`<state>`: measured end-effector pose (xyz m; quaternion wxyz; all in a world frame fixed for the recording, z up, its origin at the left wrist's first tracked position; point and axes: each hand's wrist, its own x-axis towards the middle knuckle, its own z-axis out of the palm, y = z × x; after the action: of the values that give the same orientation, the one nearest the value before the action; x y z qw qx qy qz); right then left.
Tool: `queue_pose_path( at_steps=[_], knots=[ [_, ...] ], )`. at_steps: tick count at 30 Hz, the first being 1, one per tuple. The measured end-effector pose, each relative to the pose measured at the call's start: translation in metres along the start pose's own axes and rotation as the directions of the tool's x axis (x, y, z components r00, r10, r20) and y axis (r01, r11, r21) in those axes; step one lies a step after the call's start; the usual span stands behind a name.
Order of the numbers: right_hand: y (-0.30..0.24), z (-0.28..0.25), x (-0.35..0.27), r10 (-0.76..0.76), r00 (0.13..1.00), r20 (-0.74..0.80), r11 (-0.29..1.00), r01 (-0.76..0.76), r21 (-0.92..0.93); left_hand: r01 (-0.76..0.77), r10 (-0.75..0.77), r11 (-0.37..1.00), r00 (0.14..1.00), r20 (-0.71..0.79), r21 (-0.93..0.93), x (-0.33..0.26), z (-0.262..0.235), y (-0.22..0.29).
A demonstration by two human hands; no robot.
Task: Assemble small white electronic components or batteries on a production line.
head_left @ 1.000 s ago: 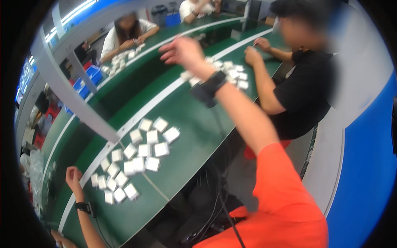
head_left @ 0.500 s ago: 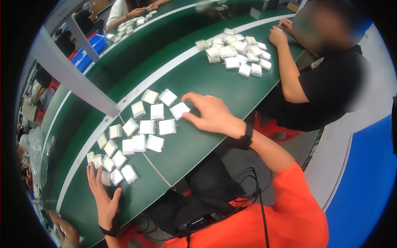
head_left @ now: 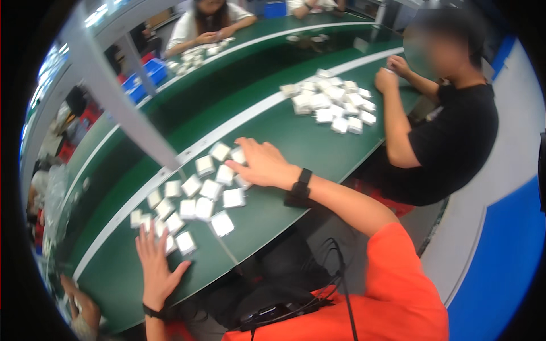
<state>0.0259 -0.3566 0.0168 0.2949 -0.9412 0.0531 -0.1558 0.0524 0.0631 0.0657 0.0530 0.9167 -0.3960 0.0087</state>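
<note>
The right hand (head_left: pixel 264 165) has just slid in over the top right of the bunch of white blocks (head_left: pixel 204 208); half a second ago it was out at the end, by the last block. The left hand (head_left: pixel 158 273) has moved in too, and its fingers now lie over the blocks at the low left end. So the bunch sits between the two hands on the green table (head_left: pixel 256 210), and it looks as if the hands are minding it from both ends. The left hand is flat with its fingers spread wide, and I see nothing in its grip. The right hand has its thumb and pointing finger a little apart, with a block between or under them, but I cannot tell if it is pinched. Far off to the left, a blue bin (head_left: pixel 159 69) stands past the table, with something pale inside that is too small to make out. A see-through plastic bag (head_left: pixel 56 190) is nearer, on the left side, and I cannot tell what it holds. A small blue box (head_left: pixel 275 9) is at the top, its insides hidden.
</note>
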Motion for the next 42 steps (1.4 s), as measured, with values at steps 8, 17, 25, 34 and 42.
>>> queue_pose_path(
  at_steps=[8,17,25,34,42],
  knots=[
    [-0.017,0.011,0.014,0.067,0.997,0.022,0.993,-0.065,-0.095,-0.084,0.090,0.991,0.994,0.058,-0.103,-0.010,0.004,0.026],
    [-0.001,-0.030,-0.006,0.144,0.984,0.105,0.987,-0.150,0.050,-0.102,0.108,0.991,0.992,0.064,-0.090,-0.029,0.009,0.008],
    [-0.007,-0.028,-0.057,-0.034,0.992,0.125,0.996,0.023,0.086,-0.148,0.152,0.978,0.988,0.017,-0.146,-0.017,0.008,0.016],
    [-0.011,-0.022,-0.076,-0.031,0.997,0.069,0.996,0.025,0.080,-0.405,0.371,0.874,0.913,-0.168,-0.268,0.038,0.021,0.071],
    [-0.003,-0.014,-0.080,-0.023,0.999,-0.023,0.998,0.024,0.058,-0.495,0.467,0.785,0.868,-0.169,-0.371,0.063,0.026,0.082]
  ],
)
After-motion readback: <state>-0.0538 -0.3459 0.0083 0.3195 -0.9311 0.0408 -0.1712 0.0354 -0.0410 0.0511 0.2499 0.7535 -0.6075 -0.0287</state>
